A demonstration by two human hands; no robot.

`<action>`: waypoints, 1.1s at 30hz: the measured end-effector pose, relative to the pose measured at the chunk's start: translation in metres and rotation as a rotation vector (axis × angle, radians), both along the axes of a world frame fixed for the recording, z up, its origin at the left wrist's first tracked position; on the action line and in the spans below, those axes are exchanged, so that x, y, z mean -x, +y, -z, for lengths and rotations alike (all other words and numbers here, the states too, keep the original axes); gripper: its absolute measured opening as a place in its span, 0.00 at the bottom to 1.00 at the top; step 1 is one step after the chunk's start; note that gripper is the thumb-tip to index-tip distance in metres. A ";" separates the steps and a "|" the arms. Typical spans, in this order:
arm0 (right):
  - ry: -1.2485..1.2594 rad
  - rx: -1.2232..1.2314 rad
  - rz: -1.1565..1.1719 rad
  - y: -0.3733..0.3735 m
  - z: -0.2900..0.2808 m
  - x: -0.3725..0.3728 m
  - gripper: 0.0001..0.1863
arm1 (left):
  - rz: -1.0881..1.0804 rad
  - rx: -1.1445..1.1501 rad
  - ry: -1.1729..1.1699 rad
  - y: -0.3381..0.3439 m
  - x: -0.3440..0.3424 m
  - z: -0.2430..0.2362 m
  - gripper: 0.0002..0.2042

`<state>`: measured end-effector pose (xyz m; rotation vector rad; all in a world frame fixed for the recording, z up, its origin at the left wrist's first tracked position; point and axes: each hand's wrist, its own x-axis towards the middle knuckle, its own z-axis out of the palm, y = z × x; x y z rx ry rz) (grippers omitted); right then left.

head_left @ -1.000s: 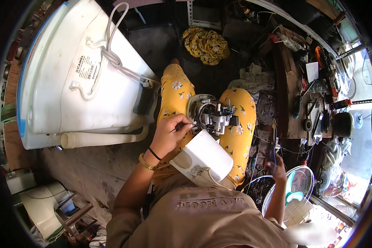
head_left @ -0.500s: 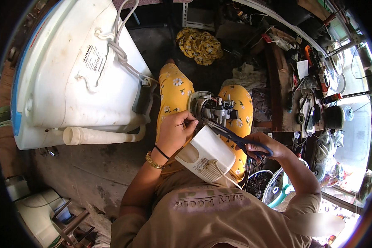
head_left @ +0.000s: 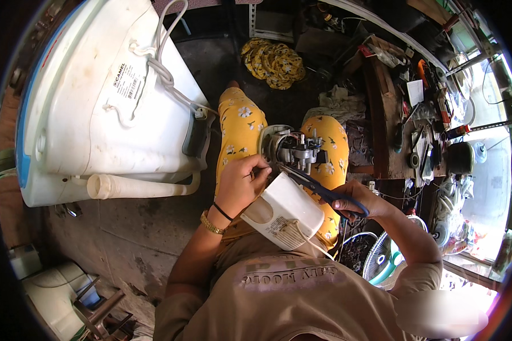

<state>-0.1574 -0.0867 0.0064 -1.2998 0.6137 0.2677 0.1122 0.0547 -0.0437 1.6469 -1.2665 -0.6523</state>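
My left hand (head_left: 239, 184) pinches what looks like a thin wire beside a motor assembly (head_left: 296, 149) with exposed metal parts and wires, resting between my floral-covered thighs. My right hand (head_left: 358, 199) grips dark blue scissors (head_left: 316, 186), their blades reaching the left hand's fingertips; whether they touch the wire is too small to tell. Below them a white plastic housing (head_left: 281, 211) with a coiled pale cord (head_left: 296, 233) lies across my lap.
A large white plastic appliance (head_left: 116, 131) with hose stands at left. A cluttered wooden workbench (head_left: 384, 162) is at right, fan guards (head_left: 392, 244) below it. A floral cloth bundle (head_left: 273, 62) lies on the floor ahead; white plastic items (head_left: 51, 290) sit at lower left.
My right hand has swung inward from the right side, bringing the scissors up to the left fingertips and motor. My left hand has shifted slightly, still pinched.
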 end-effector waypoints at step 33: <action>0.089 0.160 0.474 0.126 0.016 0.039 0.23 | 0.569 -0.767 -1.032 -0.154 -0.032 -0.008 0.23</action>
